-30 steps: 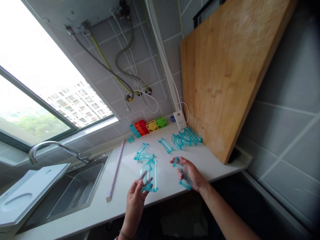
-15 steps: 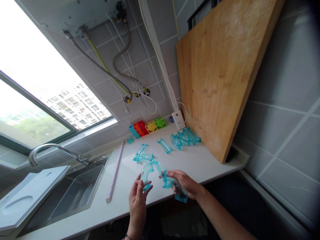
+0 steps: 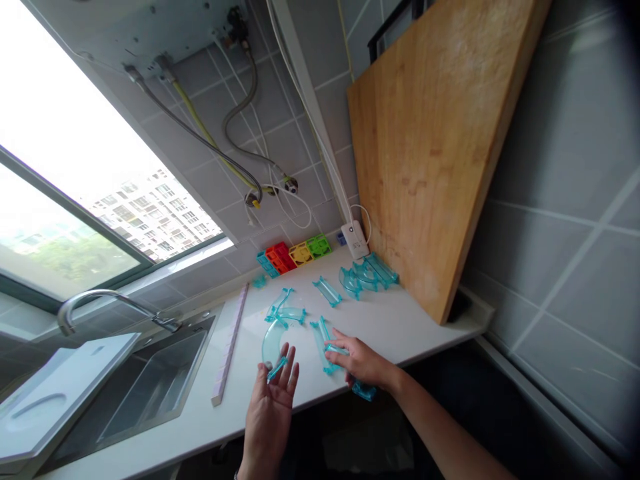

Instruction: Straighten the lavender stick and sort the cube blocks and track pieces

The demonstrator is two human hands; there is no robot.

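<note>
My left hand [image 3: 273, 400], palm up with fingers stretched, has the near end of a clear blue curved track piece [image 3: 271, 343] between its thumb and fingers. The far end of that piece meets other clear blue track pieces [image 3: 293, 313] on the counter. My right hand [image 3: 367, 363] is closed over another clear blue track piece [image 3: 364, 391], whose ends show beyond the fingers while its middle is hidden. Just left of the right fingertips lies a straight clear blue track piece [image 3: 321, 343]; whether the fingers touch it, I cannot tell.
Farther back on the white counter [image 3: 250, 380] are a straight track piece [image 3: 327, 291] and several more track pieces [image 3: 373, 272]. Coloured blocks [image 3: 300, 253] line the wall. A wooden board [image 3: 425, 160] leans at right. A long pale strip [image 3: 230, 347] lies beside the sink [image 3: 165, 373].
My left hand has turned palm up, its fingers have straightened, and its curved piece has swung left. My right hand has shifted slightly left and turned its piece beneath the palm.
</note>
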